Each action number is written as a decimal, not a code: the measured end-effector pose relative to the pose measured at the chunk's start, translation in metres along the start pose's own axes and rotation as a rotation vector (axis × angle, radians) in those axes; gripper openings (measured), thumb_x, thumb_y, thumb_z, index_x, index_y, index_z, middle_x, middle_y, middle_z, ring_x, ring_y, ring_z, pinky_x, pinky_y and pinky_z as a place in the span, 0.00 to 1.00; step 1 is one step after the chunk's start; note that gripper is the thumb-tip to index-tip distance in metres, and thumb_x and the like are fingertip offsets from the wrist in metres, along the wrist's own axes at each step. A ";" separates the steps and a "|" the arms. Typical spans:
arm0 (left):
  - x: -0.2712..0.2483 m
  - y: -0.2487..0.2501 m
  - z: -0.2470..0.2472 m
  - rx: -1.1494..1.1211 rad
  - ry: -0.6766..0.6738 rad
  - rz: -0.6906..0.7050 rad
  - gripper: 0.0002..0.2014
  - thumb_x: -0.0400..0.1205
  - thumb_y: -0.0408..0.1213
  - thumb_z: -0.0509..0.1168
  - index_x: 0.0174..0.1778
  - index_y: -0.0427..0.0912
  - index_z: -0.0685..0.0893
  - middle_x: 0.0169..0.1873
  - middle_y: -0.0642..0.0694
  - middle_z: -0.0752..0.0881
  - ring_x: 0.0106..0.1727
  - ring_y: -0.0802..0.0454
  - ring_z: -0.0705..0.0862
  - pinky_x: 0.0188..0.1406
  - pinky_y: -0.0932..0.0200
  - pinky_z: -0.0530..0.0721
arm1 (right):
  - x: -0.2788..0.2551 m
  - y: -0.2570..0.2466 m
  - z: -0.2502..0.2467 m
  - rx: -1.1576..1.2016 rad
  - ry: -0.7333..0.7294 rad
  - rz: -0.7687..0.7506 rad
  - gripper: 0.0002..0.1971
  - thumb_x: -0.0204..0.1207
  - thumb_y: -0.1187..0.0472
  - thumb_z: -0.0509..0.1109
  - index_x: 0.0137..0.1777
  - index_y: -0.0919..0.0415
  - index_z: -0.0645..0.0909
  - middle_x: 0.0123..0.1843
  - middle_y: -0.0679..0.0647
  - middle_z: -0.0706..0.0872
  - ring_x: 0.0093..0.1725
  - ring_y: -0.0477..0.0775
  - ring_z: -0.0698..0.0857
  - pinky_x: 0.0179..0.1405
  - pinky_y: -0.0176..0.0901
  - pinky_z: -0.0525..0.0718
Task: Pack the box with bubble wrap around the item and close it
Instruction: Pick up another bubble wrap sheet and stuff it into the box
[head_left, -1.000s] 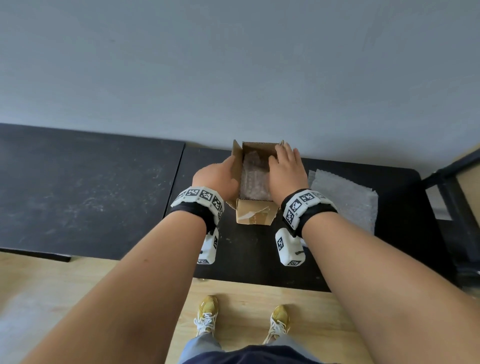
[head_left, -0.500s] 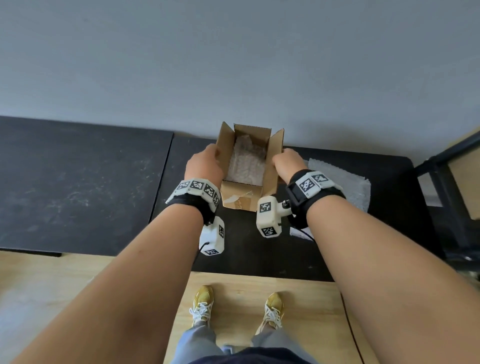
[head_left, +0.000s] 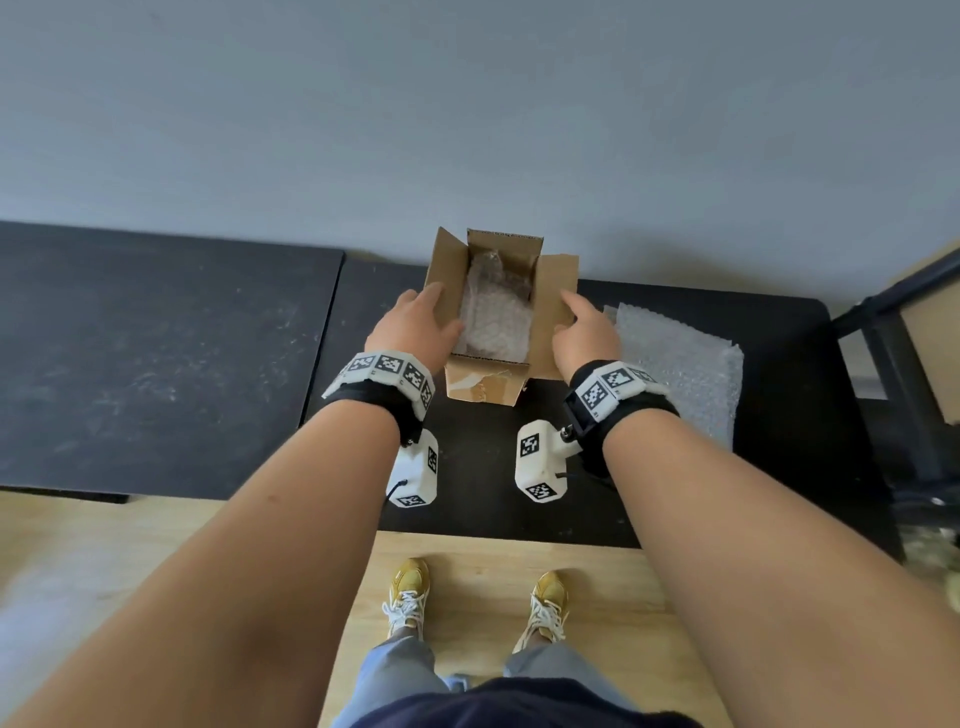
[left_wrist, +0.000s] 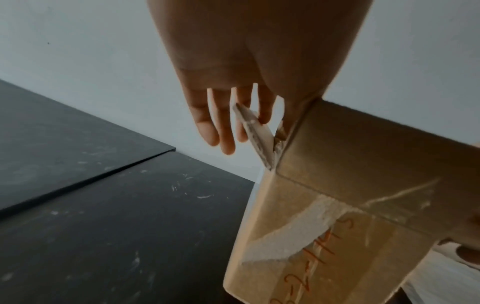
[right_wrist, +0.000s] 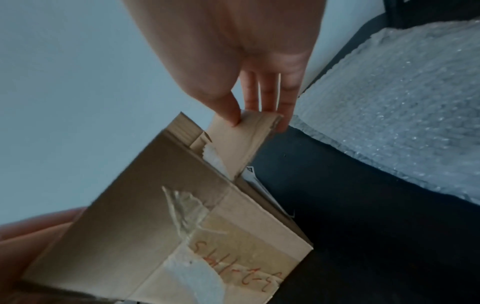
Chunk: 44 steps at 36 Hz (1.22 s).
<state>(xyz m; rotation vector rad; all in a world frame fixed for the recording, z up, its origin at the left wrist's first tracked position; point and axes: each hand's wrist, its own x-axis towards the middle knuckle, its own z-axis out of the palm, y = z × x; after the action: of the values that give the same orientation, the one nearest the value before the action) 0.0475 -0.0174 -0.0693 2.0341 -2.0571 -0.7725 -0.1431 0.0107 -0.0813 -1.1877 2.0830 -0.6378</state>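
Observation:
A small open cardboard box (head_left: 483, 382) stands on the black table near the wall, with bubble wrap (head_left: 493, 317) filling its inside; no item shows through the wrap. My left hand (head_left: 431, 312) holds the box's left flap (head_left: 445, 275), thumb inside and fingers outside. In the left wrist view that flap's edge (left_wrist: 255, 133) lies against the fingers of the left hand (left_wrist: 233, 123). My right hand (head_left: 571, 317) pinches the right flap (head_left: 558, 283). The right wrist view shows its thumb (right_wrist: 228, 111) on the flap's inner face and the fingers behind it. Both side flaps stand up and lean outward.
A spare sheet of bubble wrap (head_left: 680, 364) lies flat on the table right of the box. The black table (head_left: 156, 364) runs far to the left, with a seam beside the box. The grey wall is close behind the box. A dark frame (head_left: 914, 322) stands at the right.
My hands came out of the box, where they lay on the bubble wrap, and moved to its sides. They now hold the two side flaps, which have spread outward.

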 end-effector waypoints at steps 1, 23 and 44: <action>0.000 -0.002 -0.003 -0.006 -0.041 0.007 0.33 0.83 0.55 0.61 0.83 0.52 0.60 0.77 0.47 0.68 0.63 0.45 0.82 0.53 0.50 0.84 | -0.002 -0.002 -0.001 0.004 -0.037 0.009 0.33 0.79 0.69 0.57 0.83 0.46 0.63 0.80 0.54 0.70 0.65 0.57 0.82 0.54 0.44 0.84; -0.023 0.007 0.025 0.505 -0.087 -0.021 0.67 0.63 0.68 0.74 0.85 0.48 0.34 0.83 0.40 0.47 0.73 0.39 0.70 0.56 0.45 0.82 | -0.036 0.015 0.011 -0.200 -0.309 0.020 0.63 0.69 0.58 0.80 0.82 0.40 0.28 0.84 0.61 0.50 0.77 0.68 0.69 0.71 0.61 0.73; -0.011 0.026 0.012 0.574 0.026 0.031 0.65 0.63 0.80 0.60 0.86 0.44 0.41 0.84 0.37 0.37 0.85 0.36 0.37 0.80 0.30 0.48 | -0.007 0.009 -0.007 -0.150 -0.207 -0.167 0.41 0.74 0.64 0.70 0.83 0.39 0.58 0.77 0.60 0.66 0.69 0.63 0.76 0.64 0.48 0.80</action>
<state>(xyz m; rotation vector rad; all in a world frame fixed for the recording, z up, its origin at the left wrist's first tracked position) 0.0200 -0.0048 -0.0652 2.2419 -2.4973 -0.1447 -0.1511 0.0217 -0.0808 -1.4591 1.8974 -0.4180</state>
